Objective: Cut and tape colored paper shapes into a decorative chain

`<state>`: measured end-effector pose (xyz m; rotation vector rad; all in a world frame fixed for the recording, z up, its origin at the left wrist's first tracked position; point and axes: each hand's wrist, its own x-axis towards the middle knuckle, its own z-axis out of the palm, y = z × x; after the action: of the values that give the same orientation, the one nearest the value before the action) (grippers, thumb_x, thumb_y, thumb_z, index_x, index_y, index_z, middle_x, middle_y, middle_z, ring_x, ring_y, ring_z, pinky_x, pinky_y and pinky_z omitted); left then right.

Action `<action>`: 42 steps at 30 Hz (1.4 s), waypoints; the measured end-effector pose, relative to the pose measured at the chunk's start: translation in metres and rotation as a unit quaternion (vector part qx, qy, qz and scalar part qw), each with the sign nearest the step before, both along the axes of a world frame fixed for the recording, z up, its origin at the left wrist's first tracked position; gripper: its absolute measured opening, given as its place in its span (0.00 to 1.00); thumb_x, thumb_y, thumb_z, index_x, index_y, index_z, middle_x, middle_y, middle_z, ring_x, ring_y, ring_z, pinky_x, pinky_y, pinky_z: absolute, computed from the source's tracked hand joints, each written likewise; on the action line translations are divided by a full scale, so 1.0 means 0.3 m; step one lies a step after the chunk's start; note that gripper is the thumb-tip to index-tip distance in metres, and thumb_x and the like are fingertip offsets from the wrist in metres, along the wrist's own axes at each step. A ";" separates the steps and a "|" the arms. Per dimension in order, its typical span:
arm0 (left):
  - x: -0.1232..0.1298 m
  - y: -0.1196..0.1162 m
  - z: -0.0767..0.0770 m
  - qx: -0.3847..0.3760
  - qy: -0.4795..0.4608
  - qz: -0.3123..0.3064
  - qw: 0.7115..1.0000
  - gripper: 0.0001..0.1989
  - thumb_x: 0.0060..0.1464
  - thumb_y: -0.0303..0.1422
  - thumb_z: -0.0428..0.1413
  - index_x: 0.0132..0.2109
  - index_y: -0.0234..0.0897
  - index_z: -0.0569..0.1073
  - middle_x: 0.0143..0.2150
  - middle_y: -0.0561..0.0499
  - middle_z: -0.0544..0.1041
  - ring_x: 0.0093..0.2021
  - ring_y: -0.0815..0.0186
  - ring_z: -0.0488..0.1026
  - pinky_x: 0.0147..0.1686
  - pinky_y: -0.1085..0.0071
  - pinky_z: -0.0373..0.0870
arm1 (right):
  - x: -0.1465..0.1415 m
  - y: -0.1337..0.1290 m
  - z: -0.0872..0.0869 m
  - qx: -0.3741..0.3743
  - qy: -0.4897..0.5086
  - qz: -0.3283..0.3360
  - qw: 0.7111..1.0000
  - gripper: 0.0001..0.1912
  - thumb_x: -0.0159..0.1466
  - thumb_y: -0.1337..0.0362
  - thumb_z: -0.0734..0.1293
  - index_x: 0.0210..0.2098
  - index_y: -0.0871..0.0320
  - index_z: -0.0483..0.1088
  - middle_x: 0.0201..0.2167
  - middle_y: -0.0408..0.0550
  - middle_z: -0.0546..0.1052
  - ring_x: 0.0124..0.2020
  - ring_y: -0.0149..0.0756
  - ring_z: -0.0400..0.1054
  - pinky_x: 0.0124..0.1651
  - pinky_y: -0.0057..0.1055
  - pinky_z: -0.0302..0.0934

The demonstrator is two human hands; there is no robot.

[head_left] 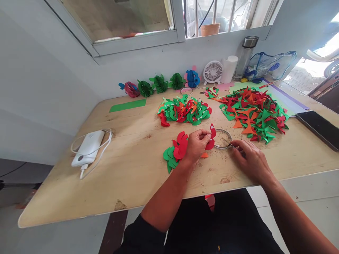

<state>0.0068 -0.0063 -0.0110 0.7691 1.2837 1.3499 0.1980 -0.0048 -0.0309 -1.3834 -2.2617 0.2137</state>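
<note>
Pinched in my left hand [197, 144] is a curved red paper piece [210, 143] with small white squares on it. My right hand [250, 157] grips thin pointed tweezers [228, 142], whose tips reach over a narrow grey tape roll [231, 134] lying flat on the table. Beside and partly behind my left hand lie red paper cutouts [180, 144] and green paper cutouts [171, 158]. An orange scrap [204, 155] sits below the red piece.
Beyond my hands are a pile of red and green cutouts [182, 111] and a heap of paper offcuts [254, 113]. A phone [320, 128] lies right, a white power bank with cable [88, 148] left. Honeycomb paper figures [160, 84] and a small fan [213, 72] line the wall.
</note>
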 end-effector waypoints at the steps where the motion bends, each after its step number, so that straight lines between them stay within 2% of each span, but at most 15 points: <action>1: 0.001 0.000 0.002 -0.003 -0.008 -0.002 1.000 0.01 0.45 0.25 0.57 0.28 0.33 0.73 0.24 0.53 0.75 0.24 0.72 0.72 0.28 0.77 0.67 | 0.001 0.002 -0.001 -0.006 0.010 -0.016 1.000 0.11 0.63 0.62 0.58 0.40 0.57 0.70 0.32 0.48 0.76 0.33 0.39 0.69 0.34 0.32 0.59; 8: 0.008 -0.005 0.015 -0.017 -0.026 -0.012 0.999 0.04 0.46 0.25 0.57 0.32 0.35 0.70 0.23 0.54 0.75 0.24 0.70 0.73 0.26 0.76 0.68 | -0.004 0.001 0.013 -0.070 0.053 -0.082 0.993 0.13 0.62 0.60 0.59 0.39 0.57 0.72 0.26 0.46 0.76 0.23 0.35 0.66 0.27 0.30 0.55; 19: 0.001 -0.011 0.029 0.000 -0.014 -0.013 1.000 0.02 0.49 0.25 0.54 0.32 0.36 0.68 0.22 0.55 0.75 0.22 0.71 0.73 0.25 0.76 0.67 | 0.000 -0.001 0.023 -0.108 0.126 -0.092 0.982 0.12 0.62 0.59 0.59 0.38 0.56 0.72 0.28 0.45 0.77 0.27 0.35 0.68 0.30 0.29 0.57; 25: 0.003 -0.009 0.023 0.000 -0.001 -0.023 1.000 0.03 0.49 0.24 0.53 0.30 0.36 0.68 0.21 0.55 0.74 0.21 0.72 0.72 0.25 0.77 0.67 | -0.002 -0.002 0.019 -0.086 0.123 -0.085 0.985 0.13 0.62 0.59 0.59 0.38 0.57 0.72 0.27 0.46 0.77 0.25 0.34 0.67 0.29 0.28 0.57; 31: 0.005 -0.007 0.013 -0.002 0.012 -0.022 1.000 0.03 0.48 0.24 0.53 0.30 0.35 0.68 0.22 0.55 0.74 0.22 0.72 0.72 0.26 0.76 0.67 | 0.004 0.022 0.013 -0.032 0.033 -0.078 0.996 0.12 0.62 0.60 0.59 0.38 0.56 0.72 0.28 0.47 0.76 0.26 0.37 0.67 0.30 0.31 0.56; 38: 0.001 -0.004 -0.008 0.008 0.034 -0.031 0.999 0.01 0.48 0.26 0.54 0.30 0.36 0.69 0.22 0.55 0.74 0.24 0.70 0.74 0.27 0.76 0.66 | 0.025 0.068 0.003 0.074 -0.059 -0.044 0.995 0.10 0.62 0.62 0.60 0.38 0.56 0.72 0.35 0.52 0.76 0.39 0.45 0.66 0.39 0.38 0.57; 42: -0.002 0.000 -0.016 0.013 0.045 -0.033 0.998 0.01 0.48 0.27 0.54 0.31 0.36 0.69 0.21 0.54 0.74 0.26 0.68 0.75 0.26 0.76 0.66 | 0.001 0.061 0.024 0.109 -0.055 0.001 0.992 0.10 0.62 0.62 0.61 0.40 0.56 0.72 0.41 0.53 0.74 0.44 0.47 0.62 0.43 0.40 0.55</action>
<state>0.0063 -0.0063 -0.0157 0.8923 1.3021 1.2943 0.1982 0.0135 -0.0238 -1.3047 -2.2954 -0.1096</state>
